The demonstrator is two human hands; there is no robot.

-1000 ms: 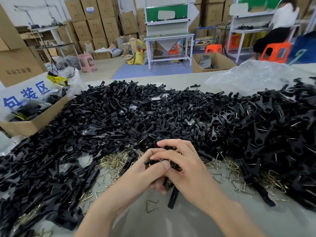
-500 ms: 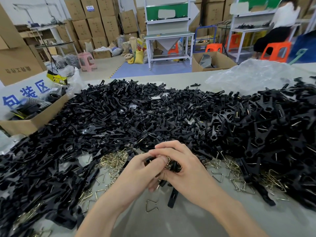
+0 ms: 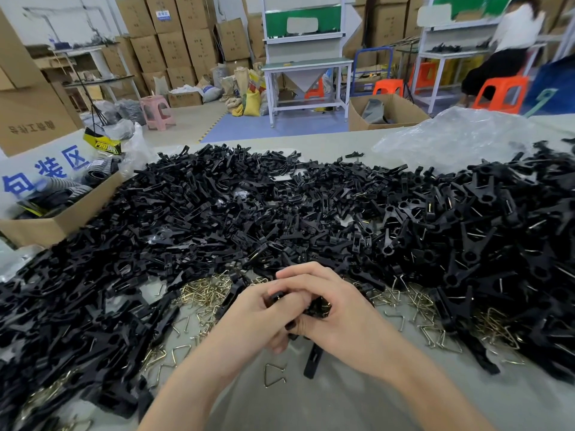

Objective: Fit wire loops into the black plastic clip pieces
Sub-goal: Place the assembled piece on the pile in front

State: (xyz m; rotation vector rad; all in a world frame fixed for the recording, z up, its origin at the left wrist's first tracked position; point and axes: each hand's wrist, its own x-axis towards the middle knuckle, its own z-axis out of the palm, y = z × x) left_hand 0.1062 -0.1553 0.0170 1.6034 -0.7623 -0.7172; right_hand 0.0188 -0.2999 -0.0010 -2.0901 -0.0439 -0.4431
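Observation:
My left hand (image 3: 252, 318) and my right hand (image 3: 342, 318) meet close together at the table's near middle. Between their curled fingers they hold a black plastic clip piece (image 3: 315, 307); brass wire shows at its edge, mostly hidden by the fingers. One black clip piece (image 3: 312, 360) lies on the table just under my hands, and a single wire loop (image 3: 273, 375) lies beside it. A wide heap of black clip pieces (image 3: 280, 213) covers the table behind. Small piles of brass wire loops (image 3: 205, 290) lie left and right of my hands.
An open cardboard box (image 3: 59, 225) with dark parts stands at the table's left edge. A crumpled clear plastic bag (image 3: 460, 135) lies at the back right. Beyond the table are stacked cartons, a white workbench (image 3: 306, 66), orange stools and a seated person (image 3: 510, 42).
My hands have shifted slightly up and apart on the clip, the fingers regripping it. The piles have not moved.

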